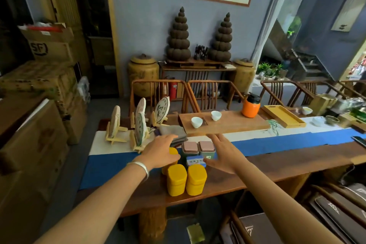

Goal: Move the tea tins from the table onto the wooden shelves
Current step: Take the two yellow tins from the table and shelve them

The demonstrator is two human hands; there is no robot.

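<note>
Both bare arms reached forward side by side. The left hand point(158, 151), a silver bangle point(139, 168) on its wrist, was palm down with fingers extended. The right hand point(223, 154) was flat, fingers spread and straight.

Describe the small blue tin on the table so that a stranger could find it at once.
Start at the long wooden table with the blue cloth runner. Near its front edge stands a cluster of tins between the two hands. The blue tin sits in the middle, behind the two front yellow tins and before two green tins with pinkish lids; it alone is blue and has a white label.
</note>
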